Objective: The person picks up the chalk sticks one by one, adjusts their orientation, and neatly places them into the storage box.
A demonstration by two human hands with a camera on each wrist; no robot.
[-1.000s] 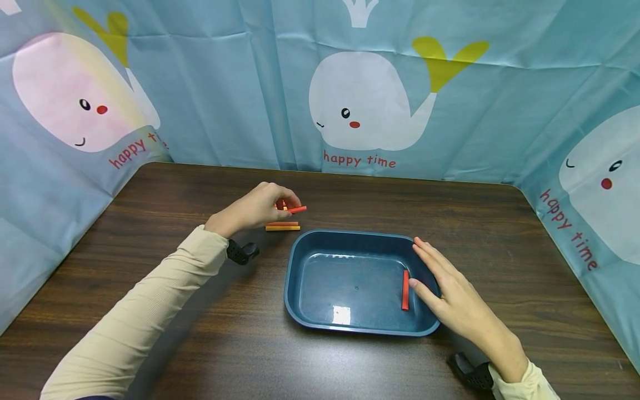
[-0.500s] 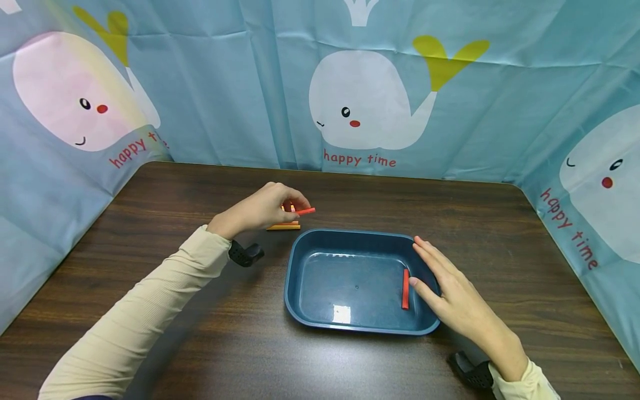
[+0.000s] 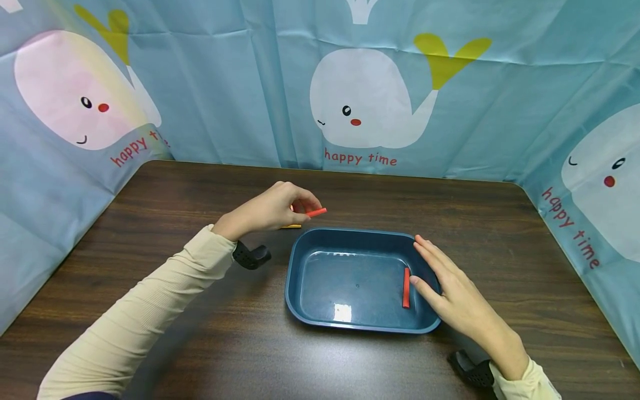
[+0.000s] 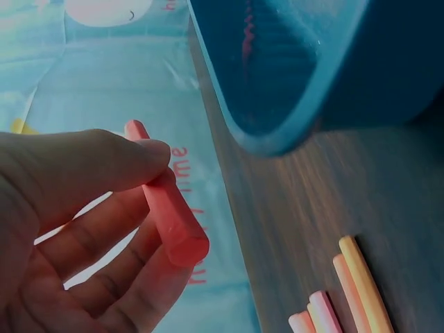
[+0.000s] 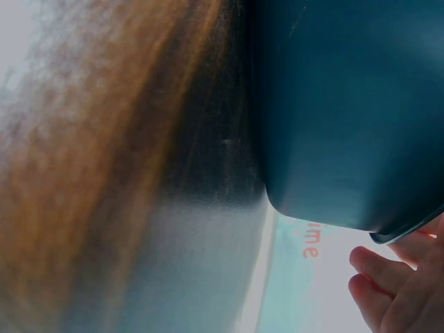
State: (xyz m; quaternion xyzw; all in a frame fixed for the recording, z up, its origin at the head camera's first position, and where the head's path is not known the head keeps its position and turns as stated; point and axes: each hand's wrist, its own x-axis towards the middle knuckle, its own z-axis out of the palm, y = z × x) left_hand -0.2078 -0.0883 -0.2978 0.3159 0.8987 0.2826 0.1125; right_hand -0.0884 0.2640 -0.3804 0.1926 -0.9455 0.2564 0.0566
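Head view alone: red stick [image 3: 406, 288] inside blue tray [image 3: 330, 283].

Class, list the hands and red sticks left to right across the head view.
Left hand, slim red chalk-like stick it pinches, second red stick inside the dark-blue rectangular tray, right hand.

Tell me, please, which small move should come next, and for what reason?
Probably the left hand should carry the pinched red stick over the blue tray: it is held just beyond the tray's far rim, another red stick lies inside, and the right hand rests at the tray's right end, perhaps steadying it.
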